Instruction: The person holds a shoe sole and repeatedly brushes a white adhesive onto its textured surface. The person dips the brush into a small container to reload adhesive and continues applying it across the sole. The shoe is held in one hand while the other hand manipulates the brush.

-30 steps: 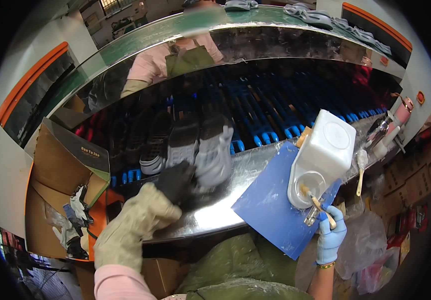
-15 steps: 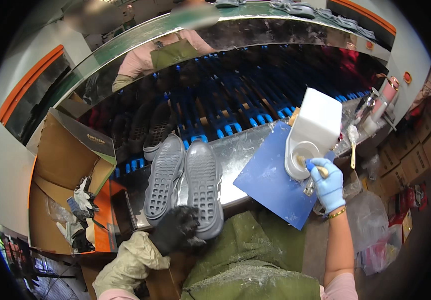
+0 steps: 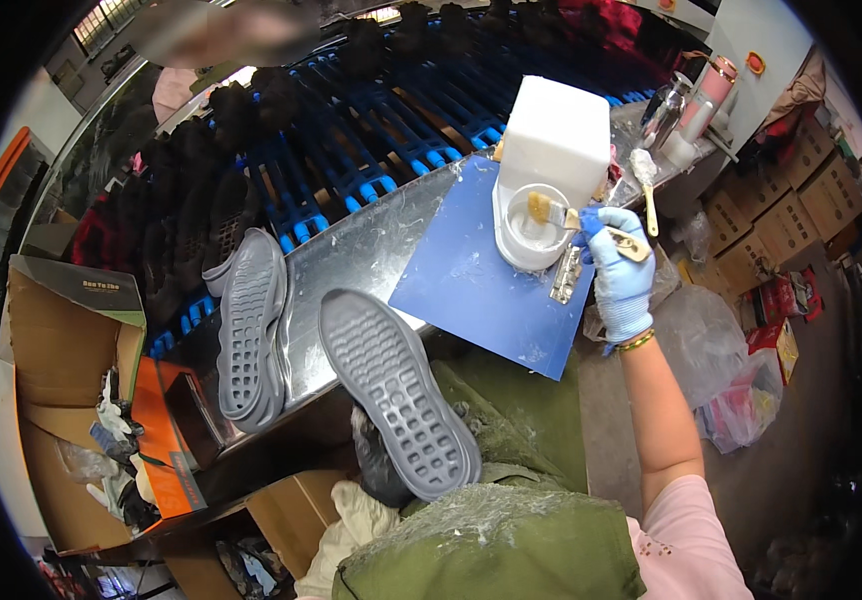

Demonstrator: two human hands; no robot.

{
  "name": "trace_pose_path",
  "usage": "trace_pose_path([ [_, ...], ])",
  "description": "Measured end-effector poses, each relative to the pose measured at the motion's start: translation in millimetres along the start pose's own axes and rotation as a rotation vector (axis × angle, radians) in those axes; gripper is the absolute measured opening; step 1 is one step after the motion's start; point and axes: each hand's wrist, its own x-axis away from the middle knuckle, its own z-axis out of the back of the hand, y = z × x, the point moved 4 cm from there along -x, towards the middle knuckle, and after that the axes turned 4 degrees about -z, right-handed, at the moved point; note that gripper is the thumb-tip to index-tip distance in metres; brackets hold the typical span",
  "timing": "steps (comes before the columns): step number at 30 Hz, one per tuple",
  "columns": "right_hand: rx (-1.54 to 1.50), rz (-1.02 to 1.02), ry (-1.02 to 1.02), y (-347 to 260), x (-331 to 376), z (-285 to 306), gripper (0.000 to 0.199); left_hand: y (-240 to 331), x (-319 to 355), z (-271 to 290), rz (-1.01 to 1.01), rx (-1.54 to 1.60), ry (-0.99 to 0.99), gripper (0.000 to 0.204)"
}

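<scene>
Gripping brush [image 3: 572, 218] in closed fingers: right hand [image 3: 619, 268], bristles at white cup [image 3: 523, 254]. Left hand [image 3: 379, 455] behind tilted grey sole [image 3: 401, 395], near green apron [image 3: 491, 550]; fingers mostly hidden, closure can't tell. Second sole [image 3: 253, 335] on metal bench [image 3: 351, 245].

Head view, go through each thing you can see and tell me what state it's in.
Held sole, tilted, tread toward the camera, in the black-gloved left hand
Other sole, tread up on the metal ledge
Brush, in the blue-gloved right hand, bristles over the cup
Cup, open on top
Blue sheet, smeared with white
Spare brush, unheld, bristles whitish
Cardboard box, open, gloves inside
Plastic bag, crumpled
</scene>
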Motion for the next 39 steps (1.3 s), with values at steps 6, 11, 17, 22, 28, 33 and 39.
trace_pose_path([
  [6,0.054,-0.016,0.03,21.5,41.4,30.2,0.017,-9.2,-34.0,-14.2,0.238,-0.08,-0.127,0.056],
  [11,-0.113,-0.057,0.098,-2.0,33.2,29.1,0.024,-12.4,-35.7,-22.4,0.402,-0.134,-0.169,0.061],
  [17,-0.444,-0.379,-0.152,22.5,30.2,58.8,0.038,-18.4,-16.1,-9.3,0.303,-0.012,-0.138,0.067],
  [22,-0.525,-0.553,-0.292,58.8,42.6,8.2,0.027,-21.2,-23.8,9.3,0.375,0.088,-0.143,0.05],
  [28,-0.258,-0.41,-0.462,39.4,59.1,-128.7,0.021,-12.3,-24.4,13.4,0.325,0.013,-0.03,0.044],
  [33,0.458,0.501,-0.718,3.8,105.0,-153.3,0.009,-10.1,-18.1,30.5,0.368,0.094,-0.057,0.05],
  [39,0.088,0.145,-1.009,-48.2,153.7,-115.1,0.01,-5.6,0.8,19.6,0.471,0.061,-0.188,0.056],
])
